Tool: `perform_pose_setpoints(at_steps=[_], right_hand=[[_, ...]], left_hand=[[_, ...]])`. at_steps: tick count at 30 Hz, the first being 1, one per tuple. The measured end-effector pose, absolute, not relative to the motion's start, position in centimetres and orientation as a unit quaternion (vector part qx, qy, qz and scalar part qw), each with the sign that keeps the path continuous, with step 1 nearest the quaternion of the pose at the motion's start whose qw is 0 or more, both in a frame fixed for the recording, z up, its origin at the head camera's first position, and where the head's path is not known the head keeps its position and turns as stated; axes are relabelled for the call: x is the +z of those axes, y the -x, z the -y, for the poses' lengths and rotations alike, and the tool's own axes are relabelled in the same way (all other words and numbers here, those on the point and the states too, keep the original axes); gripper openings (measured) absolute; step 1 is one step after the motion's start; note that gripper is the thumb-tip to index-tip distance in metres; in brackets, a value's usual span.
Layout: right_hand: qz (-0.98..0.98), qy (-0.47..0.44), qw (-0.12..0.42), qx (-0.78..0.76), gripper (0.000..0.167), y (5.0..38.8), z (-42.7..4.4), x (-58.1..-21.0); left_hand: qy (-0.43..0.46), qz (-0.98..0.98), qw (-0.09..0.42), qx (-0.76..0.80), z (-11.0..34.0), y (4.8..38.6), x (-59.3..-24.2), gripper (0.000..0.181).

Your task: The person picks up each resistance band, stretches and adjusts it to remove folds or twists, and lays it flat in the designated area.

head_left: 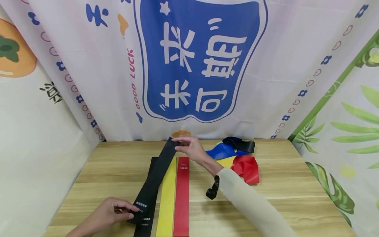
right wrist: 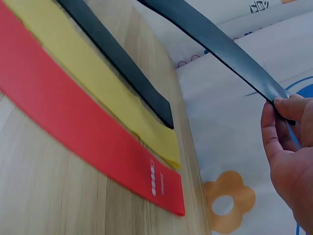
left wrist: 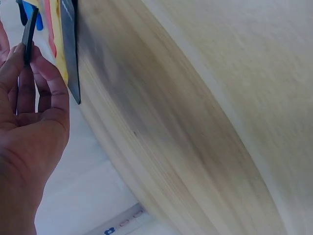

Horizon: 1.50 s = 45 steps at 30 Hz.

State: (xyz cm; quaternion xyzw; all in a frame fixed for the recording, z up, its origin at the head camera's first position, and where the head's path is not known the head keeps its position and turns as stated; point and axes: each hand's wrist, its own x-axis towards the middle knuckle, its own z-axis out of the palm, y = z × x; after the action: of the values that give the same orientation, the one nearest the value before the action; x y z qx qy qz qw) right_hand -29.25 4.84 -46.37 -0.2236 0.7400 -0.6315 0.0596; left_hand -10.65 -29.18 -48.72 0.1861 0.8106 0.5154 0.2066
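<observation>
A black resistance band (head_left: 158, 174) printed with white dots is stretched slantwise between both hands, raised above the table. My left hand (head_left: 109, 212) pinches its near, printed end between thumb and fingers. At the far end, my right hand (head_left: 190, 148) grips it with thumb and fingertips, as the right wrist view also shows. Beneath it, a second black band (head_left: 144, 229) lies flat and is partly covered. Beside that lie a yellow band (head_left: 166, 204) and a red band (head_left: 182, 197), side by side and lengthwise.
Right of the flat bands is a loose, crumpled pile: a blue band (head_left: 226, 151), a black one (head_left: 248, 145), a yellow one (head_left: 225, 162) and a red one (head_left: 247, 168). The wooden table (head_left: 284, 197) meets a printed cloth (head_left: 281, 82) at the back; cloths also hang at both sides.
</observation>
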Motion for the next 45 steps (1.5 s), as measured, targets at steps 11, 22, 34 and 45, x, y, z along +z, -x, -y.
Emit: perform_pose_setpoints(at_steps=[11,22,34,45], right_hand=[[-0.752,0.227,0.049,-0.617,0.033,29.8,-1.1,-47.0],[-0.740,0.218,0.035,-0.635,0.024,29.5,2.0,-47.8],[-0.749,0.208,0.068,-0.626,0.024,29.3,4.4,-48.7],[-0.760,0.169,0.097,-0.621,0.032,29.4,5.7,-50.2]], left_hand=[[-0.196,-0.777,0.254,0.542,31.3,10.5,-49.6,0.022],[-0.180,-0.748,0.299,0.565,32.5,10.0,-50.2,0.027],[-0.148,-0.740,0.321,0.573,33.3,9.6,-50.9,0.026],[-0.161,-0.725,0.334,0.580,34.2,10.0,-51.5,0.028]])
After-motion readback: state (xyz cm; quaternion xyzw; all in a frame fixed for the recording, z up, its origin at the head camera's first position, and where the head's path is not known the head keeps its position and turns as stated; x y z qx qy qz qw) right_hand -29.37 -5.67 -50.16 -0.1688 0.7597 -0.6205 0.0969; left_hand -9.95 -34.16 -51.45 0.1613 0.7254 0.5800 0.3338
